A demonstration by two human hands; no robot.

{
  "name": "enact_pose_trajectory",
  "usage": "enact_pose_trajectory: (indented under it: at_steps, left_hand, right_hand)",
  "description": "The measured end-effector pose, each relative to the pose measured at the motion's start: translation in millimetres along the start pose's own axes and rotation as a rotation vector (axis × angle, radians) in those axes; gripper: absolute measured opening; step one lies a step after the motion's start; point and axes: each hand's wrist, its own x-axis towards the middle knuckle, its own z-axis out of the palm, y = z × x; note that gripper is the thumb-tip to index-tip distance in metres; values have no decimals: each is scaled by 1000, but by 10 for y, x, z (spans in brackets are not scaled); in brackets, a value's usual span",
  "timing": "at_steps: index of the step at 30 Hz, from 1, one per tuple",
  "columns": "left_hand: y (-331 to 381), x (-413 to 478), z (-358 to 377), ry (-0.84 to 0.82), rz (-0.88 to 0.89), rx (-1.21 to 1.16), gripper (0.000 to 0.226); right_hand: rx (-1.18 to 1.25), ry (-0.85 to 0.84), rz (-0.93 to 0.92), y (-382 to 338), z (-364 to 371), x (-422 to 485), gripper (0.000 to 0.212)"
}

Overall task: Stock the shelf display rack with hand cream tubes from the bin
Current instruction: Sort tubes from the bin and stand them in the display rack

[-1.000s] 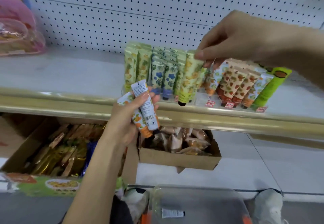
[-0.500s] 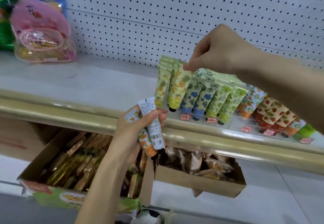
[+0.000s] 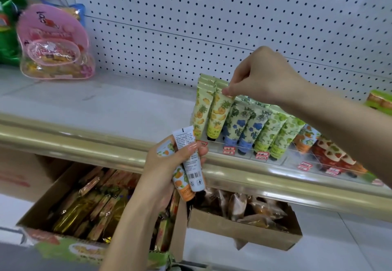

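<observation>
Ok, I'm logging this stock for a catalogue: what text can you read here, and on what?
"XIYING", as far as it reads: orange tube in the left hand.
Too small: back print and barcode on the white tube.
Blurred: lettering on the pineapple tube the right hand pinches.
Blurred: the red price tags.
Unreadable: red letters on the pink bag.

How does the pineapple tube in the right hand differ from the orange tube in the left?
The pineapple tube is yellow, the orange tube pale with an orange base. The pineapple tube stands in the rack; the orange tube is off it. The right hand pinches its tube's top; the left hand wraps its tube's middle. Both: crimped ends up.
</observation>
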Motion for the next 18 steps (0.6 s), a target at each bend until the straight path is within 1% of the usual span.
enact_pose_trajectory:
  at_steps: [9, 12, 15, 18]
  left_hand:
    - [23, -4, -4, -3, -12, -4, 18]
    - [21, 3, 1, -10, -16, 5, 27]
    - [19, 5, -3, -18, -21, 11, 30]
    - [15, 4, -6, -19, -29, 8, 32]
  right_hand:
    - [-28, -48, 28, 41, 133, -7, 20]
    - [-32, -56, 35, 57, 127, -9, 18]
    - [-34, -67, 26, 65, 112, -5, 14]
    - [-35, -78, 22, 78, 114, -3, 19]
